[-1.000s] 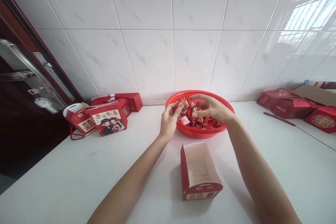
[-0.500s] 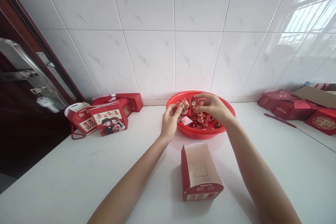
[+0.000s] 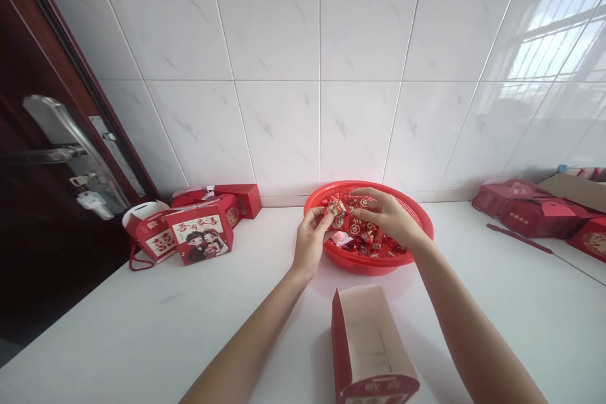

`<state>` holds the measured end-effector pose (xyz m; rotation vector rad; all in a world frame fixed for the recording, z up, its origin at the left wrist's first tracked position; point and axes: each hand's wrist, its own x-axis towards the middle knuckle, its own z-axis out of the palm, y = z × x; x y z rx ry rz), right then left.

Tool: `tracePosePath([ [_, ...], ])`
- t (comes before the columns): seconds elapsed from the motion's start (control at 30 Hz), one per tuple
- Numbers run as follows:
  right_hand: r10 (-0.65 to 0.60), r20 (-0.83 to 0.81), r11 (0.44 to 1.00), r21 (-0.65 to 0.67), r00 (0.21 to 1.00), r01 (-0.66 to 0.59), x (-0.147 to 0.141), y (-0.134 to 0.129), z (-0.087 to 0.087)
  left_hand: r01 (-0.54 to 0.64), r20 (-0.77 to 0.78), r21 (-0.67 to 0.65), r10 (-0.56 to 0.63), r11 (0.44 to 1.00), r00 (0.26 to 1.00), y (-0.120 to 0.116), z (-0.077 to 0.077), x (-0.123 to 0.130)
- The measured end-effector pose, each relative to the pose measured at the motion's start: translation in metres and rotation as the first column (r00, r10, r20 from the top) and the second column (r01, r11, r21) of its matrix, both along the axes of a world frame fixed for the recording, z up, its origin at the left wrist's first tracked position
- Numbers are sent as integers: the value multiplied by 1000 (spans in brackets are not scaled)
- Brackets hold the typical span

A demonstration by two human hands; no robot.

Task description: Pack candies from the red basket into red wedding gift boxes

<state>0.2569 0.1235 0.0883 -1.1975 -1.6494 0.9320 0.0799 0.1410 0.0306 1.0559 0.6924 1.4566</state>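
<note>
My left hand pinches a candy in a red and gold wrapper above the left part of a red plastic basket. Over the basket's right side, my right hand has its fingers apart and curved, the thumb close to the held candy; whether it touches the wrapper is unclear. Several red-wrapped candies lie in the basket, along with a pink one in a clear wrapper. Nearer me stands an open-topped red box with a pale inside, its front cut off by the lower picture edge.
At left are red printed boxes, one with a cord handle. More red boxes and a dark red strip lie at right. A tiled wall backs the white table; a door handle is at left.
The view has tilted up, so the basket and box sit lower in the picture. My left hand still holds the candy; my right hand stays over the basket, its thumb now nearer that candy.
</note>
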Motion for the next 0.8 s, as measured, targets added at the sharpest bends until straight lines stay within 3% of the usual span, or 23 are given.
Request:
tracePosePath([
  [0.2,35,18,998,-51,999,-34,3,2,-4,28,66,-32,-26,999,998,0,1,-2],
  [0.43,191,59,981,-49,980,-189,3,4,-6,114,58,-50,-111,992,992,-3,9,-6],
  [0.6,215,53,977,-20,975,-214,3,4,-4,136,61,-69,-132,988,989,-2,10,-7],
  [0.8,220,63,973,-89,973,-214,9,4,-4,111,126,-94,-99,989,987,1,9,-8],
])
